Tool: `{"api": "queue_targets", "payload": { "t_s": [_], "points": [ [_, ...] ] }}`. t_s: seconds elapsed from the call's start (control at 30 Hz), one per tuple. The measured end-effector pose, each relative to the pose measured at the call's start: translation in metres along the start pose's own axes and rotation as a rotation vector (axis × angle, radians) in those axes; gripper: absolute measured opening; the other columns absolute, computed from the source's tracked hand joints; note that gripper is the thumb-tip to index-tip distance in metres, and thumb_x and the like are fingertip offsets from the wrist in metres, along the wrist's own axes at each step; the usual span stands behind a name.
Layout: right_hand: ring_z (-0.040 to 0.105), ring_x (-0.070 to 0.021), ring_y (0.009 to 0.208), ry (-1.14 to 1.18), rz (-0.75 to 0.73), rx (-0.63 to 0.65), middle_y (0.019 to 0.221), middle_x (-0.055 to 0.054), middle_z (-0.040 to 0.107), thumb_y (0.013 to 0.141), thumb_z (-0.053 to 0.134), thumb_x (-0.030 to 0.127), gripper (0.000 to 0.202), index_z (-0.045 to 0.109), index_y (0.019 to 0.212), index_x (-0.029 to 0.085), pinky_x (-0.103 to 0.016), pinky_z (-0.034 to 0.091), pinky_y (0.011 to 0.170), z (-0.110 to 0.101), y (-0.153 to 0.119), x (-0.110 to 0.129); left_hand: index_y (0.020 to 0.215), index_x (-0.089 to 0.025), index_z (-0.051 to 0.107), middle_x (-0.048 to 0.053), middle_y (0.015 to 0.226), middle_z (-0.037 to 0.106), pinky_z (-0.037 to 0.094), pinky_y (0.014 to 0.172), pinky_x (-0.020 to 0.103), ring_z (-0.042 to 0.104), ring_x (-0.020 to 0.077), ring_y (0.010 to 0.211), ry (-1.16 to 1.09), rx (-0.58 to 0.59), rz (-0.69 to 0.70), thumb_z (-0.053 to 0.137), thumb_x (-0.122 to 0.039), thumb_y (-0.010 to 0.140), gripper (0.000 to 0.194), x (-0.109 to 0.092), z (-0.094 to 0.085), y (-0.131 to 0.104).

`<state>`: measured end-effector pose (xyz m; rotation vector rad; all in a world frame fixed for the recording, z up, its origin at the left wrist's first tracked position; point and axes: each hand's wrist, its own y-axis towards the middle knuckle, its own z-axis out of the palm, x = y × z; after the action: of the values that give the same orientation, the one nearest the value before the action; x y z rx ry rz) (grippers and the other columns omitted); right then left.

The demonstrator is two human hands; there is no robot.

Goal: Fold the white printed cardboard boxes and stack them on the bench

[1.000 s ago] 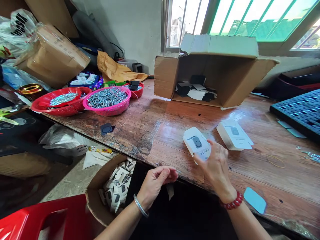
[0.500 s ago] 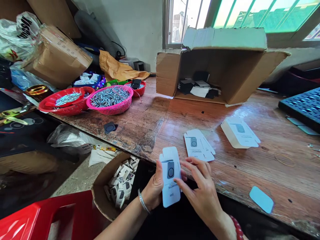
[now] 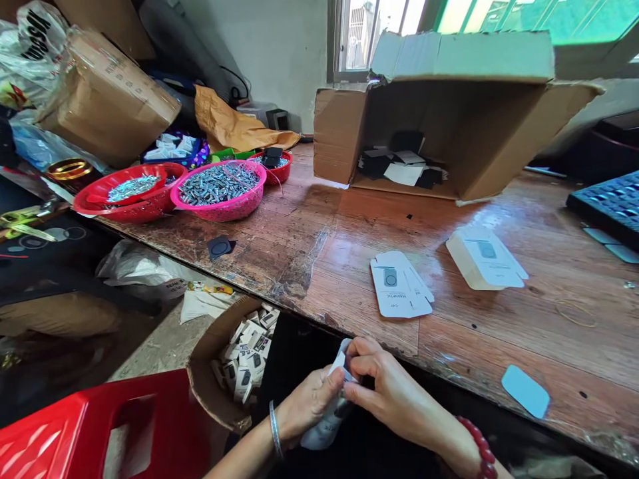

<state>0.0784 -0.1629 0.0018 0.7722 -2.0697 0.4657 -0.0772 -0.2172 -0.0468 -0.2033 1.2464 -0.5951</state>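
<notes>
Both of my hands are in front of the table's near edge with a white printed carton point(image 3: 323, 429) between them. My left hand point(image 3: 312, 400) grips its side, thumb on top. The fingers of my right hand point(image 3: 372, 376) are bent and pinch its upper end. The carton looks curved and partly opened out; much of it is covered by my fingers. On the table point(image 3: 349, 279) beyond my hands lie a few flat printed cartons point(image 3: 397, 293), and a thicker stack of them point(image 3: 482, 259) sits further right.
An open cardboard box point(image 3: 339, 136) holds black and white pieces at the back. Pink point(image 3: 239, 207) and red point(image 3: 144, 211) baskets of metal parts stand left. Below the edge, a carton bin point(image 3: 210, 359) of small boxes is beside a red stool point(image 3: 74, 426). A pale blue card point(image 3: 525, 391) lies right.
The carton has come down and tilted, its printed face turned away. My right hand has gone from spread fingers beside it to pinching its upper end. The view has shifted slightly.
</notes>
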Motion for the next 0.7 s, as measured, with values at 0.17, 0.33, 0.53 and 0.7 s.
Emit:
{"api": "queue_targets", "payload": {
  "t_s": [0.17,0.33,0.53,0.7],
  "points": [
    [0.059,-0.0237,0.097,0.013,-0.047,-0.421,0.112,-0.01,0.058,0.08,0.067,0.017,0.009,0.061,0.085,0.021,-0.036,0.054,0.08,0.028,-0.013,-0.015,0.063,-0.014,0.063,-0.003,0.051,0.051,0.029,0.046,0.022,0.038,0.0088,0.046,-0.08,-0.243,-0.016,0.063,-0.079,0.062,0.066,0.013,-0.015,0.006],
    [0.061,-0.018,0.069,0.368,0.166,-0.313,0.082,-0.003,0.066,0.085,0.066,0.036,0.019,0.061,0.092,0.019,-0.029,0.054,0.062,0.056,-0.021,-0.03,0.071,-0.013,0.068,0.001,0.057,0.062,0.038,0.05,0.025,0.049,0.0129,0.05,-0.115,-0.459,0.05,0.064,-0.079,0.062,0.066,0.018,-0.02,0.006],
    [0.049,-0.0122,0.053,0.229,0.184,-0.331,0.057,0.001,0.056,0.095,0.049,0.045,0.044,0.06,0.064,0.016,-0.023,0.038,0.05,0.074,-0.02,-0.045,0.088,-0.014,0.066,0.007,0.082,0.073,0.05,0.07,0.029,0.065,0.0197,0.074,-0.086,-0.414,0.194,0.082,-0.055,0.06,0.053,0.023,-0.012,0.009],
    [0.063,-0.0164,0.062,0.267,0.192,-0.347,0.071,-0.003,0.068,0.093,0.054,0.044,0.031,0.066,0.083,0.017,-0.023,0.049,0.055,0.077,-0.029,-0.052,0.104,-0.023,0.045,0.001,0.077,0.072,0.052,0.064,0.028,0.068,0.0195,0.069,-0.146,-0.499,0.187,0.083,-0.039,0.063,0.059,0.034,-0.013,0.001]
  ]
}}
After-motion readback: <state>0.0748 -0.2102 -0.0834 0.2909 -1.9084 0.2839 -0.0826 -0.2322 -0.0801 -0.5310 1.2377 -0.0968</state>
